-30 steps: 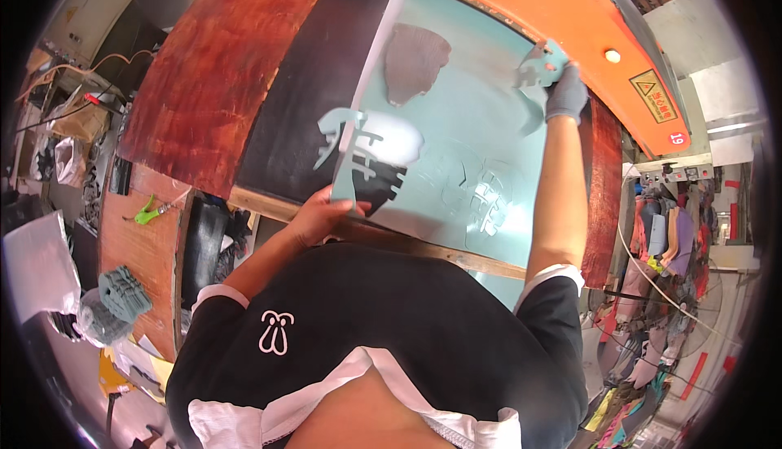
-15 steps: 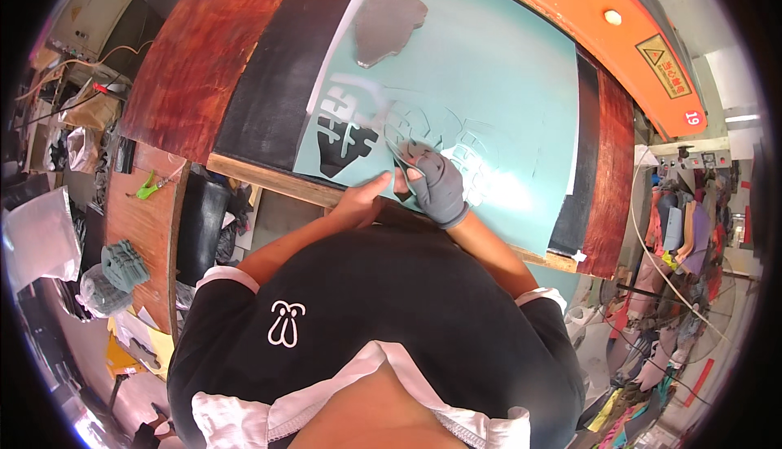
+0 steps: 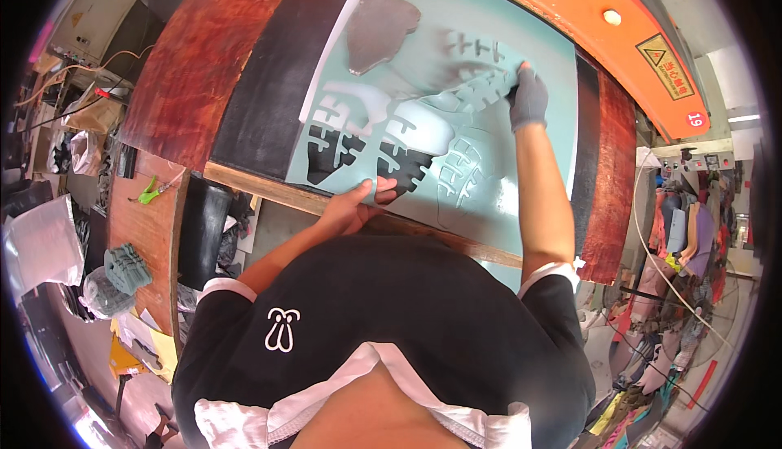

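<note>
Fingers of the gray-gloved right hand (image 3: 529,100) pinch a thin, pale-green slotted cutout (image 3: 482,91), blurry, just left of them
Probably light and bendy, might tear at the slots, so grab solid edge; bare left hand (image 3: 349,209) pinches the smooth pale-green sheet (image 3: 464,1).

The flat, pale blue-green sheet (image 3: 507,209) is one even tint, whitish where it shines; the thin, notched blue-green piece (image 3: 474,96) matches it. The right hand (image 3: 529,99) wears a dull grey glove. The flat, rounded slab (image 3: 381,34) is grey-brown. The tabletop (image 3: 212,50) is streaked red-brown, the long machine beam (image 3: 574,13) bright orange (its label (image 3: 665,66) yellow and black).
</note>
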Tool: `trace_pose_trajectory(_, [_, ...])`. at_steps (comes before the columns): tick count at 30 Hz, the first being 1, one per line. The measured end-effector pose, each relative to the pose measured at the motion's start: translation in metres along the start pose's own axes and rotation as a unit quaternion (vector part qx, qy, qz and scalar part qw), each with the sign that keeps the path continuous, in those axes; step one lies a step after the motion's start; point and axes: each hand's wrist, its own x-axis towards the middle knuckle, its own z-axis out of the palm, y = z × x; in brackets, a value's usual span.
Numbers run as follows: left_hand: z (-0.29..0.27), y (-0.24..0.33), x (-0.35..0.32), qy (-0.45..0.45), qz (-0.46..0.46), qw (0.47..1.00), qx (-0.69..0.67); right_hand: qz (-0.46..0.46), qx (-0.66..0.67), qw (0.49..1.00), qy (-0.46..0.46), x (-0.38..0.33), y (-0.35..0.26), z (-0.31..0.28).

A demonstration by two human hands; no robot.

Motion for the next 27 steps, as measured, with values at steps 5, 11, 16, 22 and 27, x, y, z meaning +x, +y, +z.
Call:
trace_pose_trajectory(5, [0.009,0.001,0.001,0.030,0.005,0.999,-0.023,-0.123,-0.068,0.979,0.145,0.060,-0.078,-0.038])
trace_pose_trajectory(11, [0.072,-0.022,0.005,-0.068,-0.088,0.988,-0.110,-0.420,-0.360,0.833,0.012,-0.037,-0.046,-0.077])
trace_pose_trajectory(16, [0.092,-0.040,0.033,-0.110,-0.216,0.970,-0.023,-0.465,-0.312,0.789,-0.253,-0.174,0.036,-0.100])
trace_pose_trajectory(22, [0.118,-0.061,0.035,-0.048,-0.122,0.989,-0.072,-0.416,-0.256,0.840,-0.235,-0.207,0.049,-0.109])
trace_pose_trajectory(27, [0.115,-0.065,0.043,-0.061,-0.043,0.996,-0.047,-0.395,-0.206,0.863,-0.239,-0.199,0.043,-0.103])
